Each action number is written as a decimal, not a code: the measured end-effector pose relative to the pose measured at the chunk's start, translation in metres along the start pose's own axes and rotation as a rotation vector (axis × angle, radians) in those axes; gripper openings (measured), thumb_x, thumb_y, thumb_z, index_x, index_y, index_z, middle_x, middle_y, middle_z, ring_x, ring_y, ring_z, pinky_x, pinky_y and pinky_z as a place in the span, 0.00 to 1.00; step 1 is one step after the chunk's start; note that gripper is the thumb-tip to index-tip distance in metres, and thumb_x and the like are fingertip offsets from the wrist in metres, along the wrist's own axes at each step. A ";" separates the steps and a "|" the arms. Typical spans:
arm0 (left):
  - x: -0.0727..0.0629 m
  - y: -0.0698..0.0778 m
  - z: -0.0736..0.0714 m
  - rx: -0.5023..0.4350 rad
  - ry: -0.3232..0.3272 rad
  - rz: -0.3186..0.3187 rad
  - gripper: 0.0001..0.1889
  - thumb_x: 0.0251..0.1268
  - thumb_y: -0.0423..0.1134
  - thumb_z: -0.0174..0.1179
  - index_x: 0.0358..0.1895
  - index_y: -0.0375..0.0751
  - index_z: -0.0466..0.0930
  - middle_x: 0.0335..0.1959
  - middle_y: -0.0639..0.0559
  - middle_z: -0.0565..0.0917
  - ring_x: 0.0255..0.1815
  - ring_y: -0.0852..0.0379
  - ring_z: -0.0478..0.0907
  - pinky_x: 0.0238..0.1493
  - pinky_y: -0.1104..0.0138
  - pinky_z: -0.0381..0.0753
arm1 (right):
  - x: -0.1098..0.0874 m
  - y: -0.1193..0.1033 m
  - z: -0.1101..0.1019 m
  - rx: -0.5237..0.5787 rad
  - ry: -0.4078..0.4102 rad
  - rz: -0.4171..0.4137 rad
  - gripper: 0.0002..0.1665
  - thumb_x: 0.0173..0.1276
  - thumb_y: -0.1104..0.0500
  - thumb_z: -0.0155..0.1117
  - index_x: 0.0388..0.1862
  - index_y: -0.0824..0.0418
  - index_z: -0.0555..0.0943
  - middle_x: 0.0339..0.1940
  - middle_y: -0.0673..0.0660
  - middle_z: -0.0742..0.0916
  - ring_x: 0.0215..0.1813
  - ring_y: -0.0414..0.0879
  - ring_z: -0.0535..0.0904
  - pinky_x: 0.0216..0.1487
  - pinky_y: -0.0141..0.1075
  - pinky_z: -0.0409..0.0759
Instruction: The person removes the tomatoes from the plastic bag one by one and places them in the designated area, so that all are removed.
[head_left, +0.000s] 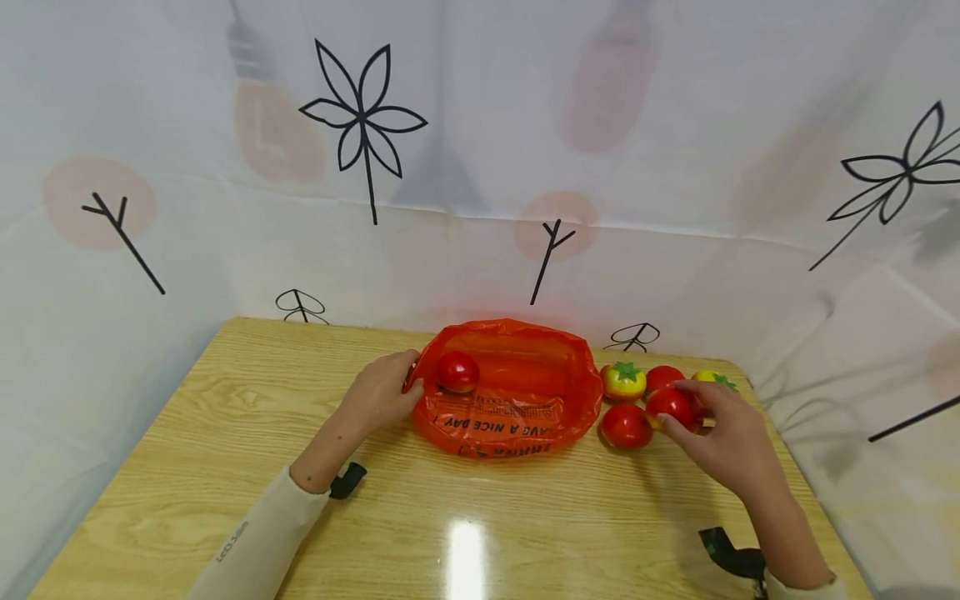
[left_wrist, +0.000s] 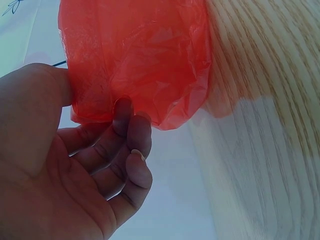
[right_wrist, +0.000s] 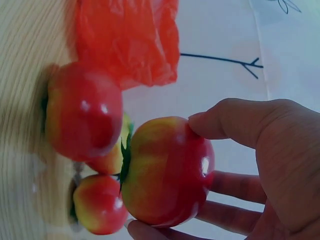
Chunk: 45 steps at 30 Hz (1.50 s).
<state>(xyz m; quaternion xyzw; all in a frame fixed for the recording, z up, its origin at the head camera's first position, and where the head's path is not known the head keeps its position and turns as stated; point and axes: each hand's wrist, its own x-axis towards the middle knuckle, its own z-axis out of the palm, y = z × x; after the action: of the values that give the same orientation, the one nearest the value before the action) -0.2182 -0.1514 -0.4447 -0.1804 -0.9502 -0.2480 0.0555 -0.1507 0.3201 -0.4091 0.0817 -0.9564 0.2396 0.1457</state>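
A red plastic bag (head_left: 517, 446) stands with its mouth spread wide on the table, printed letters along its near side. One tomato (head_left: 458, 372) lies inside it at the left. My left hand (head_left: 385, 390) pinches the bag's left rim between thumb and fingers, seen close up in the left wrist view. Right of the bag, my right hand (head_left: 723, 433) grips a red and yellow tomato (right_wrist: 167, 171) with a green leafy top. Below and beside it rests another tomato (head_left: 626, 426); behind are a yellow-topped one (head_left: 624, 381) and a red one (head_left: 663, 377).
One more yellow tomato (head_left: 716, 380) with a green star top sits near the table's right back corner. The wooden table (head_left: 187, 467) ends at a pale patterned cloth (head_left: 465, 250) hanging behind and at the sides.
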 end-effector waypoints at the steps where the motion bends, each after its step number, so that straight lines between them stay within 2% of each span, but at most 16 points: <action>1: 0.000 0.000 0.000 0.000 0.000 0.000 0.14 0.71 0.37 0.61 0.55 0.35 0.81 0.42 0.46 0.87 0.38 0.51 0.81 0.41 0.56 0.84 | 0.000 0.002 0.000 -0.005 0.001 0.003 0.32 0.62 0.57 0.82 0.62 0.69 0.81 0.52 0.69 0.86 0.45 0.63 0.85 0.36 0.29 0.80; 3: 0.000 0.000 0.000 -0.003 0.000 -0.002 0.14 0.71 0.37 0.61 0.55 0.35 0.82 0.42 0.46 0.87 0.37 0.51 0.81 0.40 0.57 0.84 | 0.001 0.005 0.000 -0.011 0.003 0.007 0.32 0.63 0.57 0.81 0.61 0.70 0.81 0.52 0.70 0.86 0.44 0.64 0.86 0.35 0.33 0.83; 6: 0.001 0.000 0.000 -0.003 0.001 -0.002 0.14 0.71 0.37 0.61 0.55 0.35 0.82 0.43 0.46 0.87 0.38 0.52 0.81 0.41 0.57 0.84 | 0.000 0.009 0.000 -0.012 -0.005 0.028 0.33 0.63 0.57 0.81 0.62 0.72 0.80 0.53 0.73 0.85 0.44 0.67 0.86 0.36 0.44 0.88; 9: 0.001 0.000 0.000 -0.002 0.001 -0.001 0.14 0.72 0.37 0.61 0.55 0.35 0.82 0.43 0.46 0.87 0.39 0.51 0.82 0.42 0.56 0.85 | 0.000 0.013 0.001 -0.016 -0.012 0.044 0.33 0.64 0.57 0.80 0.61 0.73 0.80 0.54 0.74 0.84 0.44 0.68 0.86 0.36 0.53 0.88; 16: 0.001 0.000 0.000 -0.001 -0.003 0.000 0.14 0.72 0.37 0.61 0.56 0.35 0.82 0.43 0.46 0.87 0.38 0.51 0.82 0.41 0.56 0.85 | 0.003 0.022 0.003 -0.044 -0.032 0.060 0.32 0.63 0.57 0.80 0.59 0.74 0.79 0.49 0.72 0.84 0.41 0.61 0.81 0.32 0.39 0.80; 28: 0.001 -0.001 0.001 0.002 -0.003 -0.002 0.14 0.72 0.37 0.61 0.55 0.35 0.82 0.42 0.46 0.87 0.38 0.51 0.82 0.41 0.56 0.84 | 0.006 0.037 0.009 -0.041 -0.103 0.081 0.32 0.64 0.56 0.79 0.57 0.77 0.78 0.47 0.73 0.84 0.44 0.65 0.80 0.37 0.50 0.85; 36: 0.001 -0.001 0.002 0.004 -0.005 0.000 0.13 0.72 0.37 0.61 0.54 0.36 0.82 0.42 0.47 0.87 0.38 0.51 0.81 0.41 0.56 0.84 | 0.005 0.043 0.015 -0.048 -0.154 0.105 0.34 0.65 0.55 0.79 0.59 0.77 0.78 0.51 0.76 0.84 0.47 0.68 0.81 0.45 0.61 0.86; 45: 0.001 -0.001 0.001 0.000 -0.004 0.000 0.12 0.72 0.37 0.61 0.54 0.36 0.81 0.41 0.47 0.86 0.37 0.52 0.81 0.41 0.56 0.84 | 0.004 0.047 0.019 -0.049 -0.184 0.109 0.33 0.64 0.56 0.79 0.57 0.77 0.78 0.52 0.76 0.84 0.48 0.67 0.80 0.47 0.60 0.84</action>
<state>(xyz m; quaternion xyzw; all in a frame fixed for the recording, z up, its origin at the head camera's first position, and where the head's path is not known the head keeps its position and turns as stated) -0.2191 -0.1511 -0.4461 -0.1810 -0.9502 -0.2478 0.0538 -0.1700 0.3514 -0.4439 0.0475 -0.9743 0.2154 0.0461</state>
